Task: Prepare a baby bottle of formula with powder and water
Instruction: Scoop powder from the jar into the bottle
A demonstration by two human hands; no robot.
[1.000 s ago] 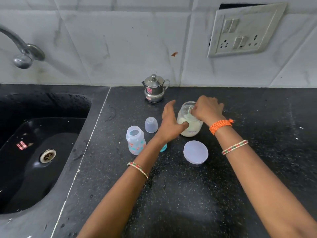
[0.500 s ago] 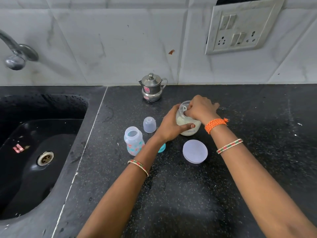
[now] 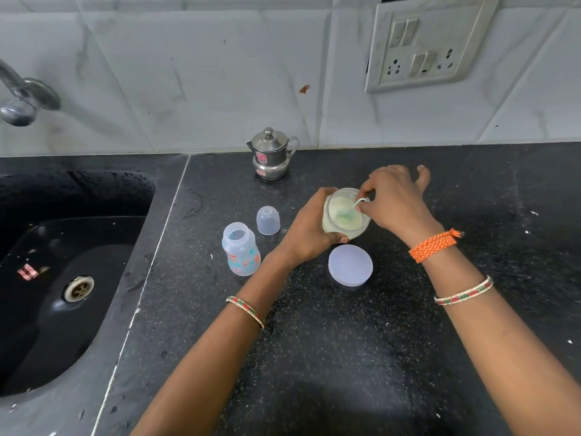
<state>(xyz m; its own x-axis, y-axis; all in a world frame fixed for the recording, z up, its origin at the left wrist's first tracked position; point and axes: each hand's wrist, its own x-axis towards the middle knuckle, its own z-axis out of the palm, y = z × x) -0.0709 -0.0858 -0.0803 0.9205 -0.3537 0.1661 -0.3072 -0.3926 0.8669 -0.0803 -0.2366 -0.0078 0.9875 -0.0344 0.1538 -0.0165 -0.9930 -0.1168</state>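
A clear jar of pale formula powder is tilted toward me on the black counter. My left hand grips its left side. My right hand pinches a small white scoop whose bowl is down in the powder. The open baby bottle with orange and teal prints stands upright to the left of the jar. Its clear dome cap stands just behind it. The jar's round pale lid lies flat in front of the jar.
A small lidded steel pot stands at the back by the tiled wall. A black sink with a drain fills the left, with a tap above it. A switch and socket panel hangs on the wall.
My left hand closed around the jar and tipped it toward me. My right hand drew back from over the opening, so the scoop in the powder now shows.
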